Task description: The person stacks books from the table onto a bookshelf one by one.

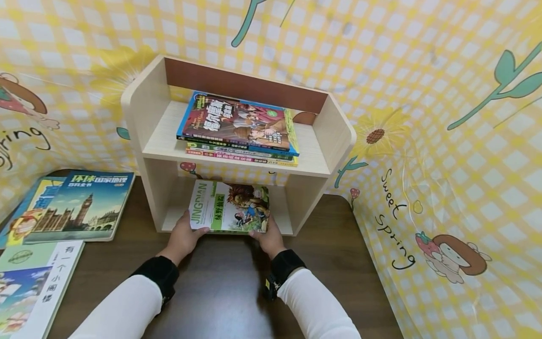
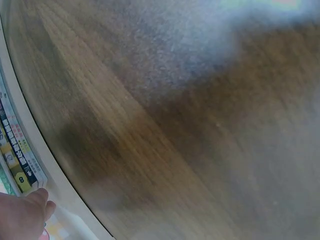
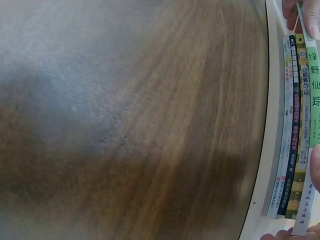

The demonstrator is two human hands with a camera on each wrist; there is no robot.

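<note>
A white and green paperback book [image 1: 230,207] with a lion picture on its cover lies flat in the lower compartment of a small wooden bookshelf [image 1: 150,188]. My left hand [image 1: 183,239] grips its left end, thumb along the front edge. At the right end my right hand [image 1: 271,238] holds it the same way. Several thin books [image 3: 292,125] are stacked beneath it, spines facing out, as the right wrist view shows. Only part of the left hand [image 2: 22,215] appears in the left wrist view, beside that stack.
Another pile of books [image 1: 243,125] lies on the upper shelf. On the dark wooden table [image 1: 338,263], a magazine with a clock tower [image 1: 84,207] overlaps another at the left, with a white-edged book [image 1: 51,287] nearer. Yellow checked cloth [image 1: 444,188] hangs behind and at the right.
</note>
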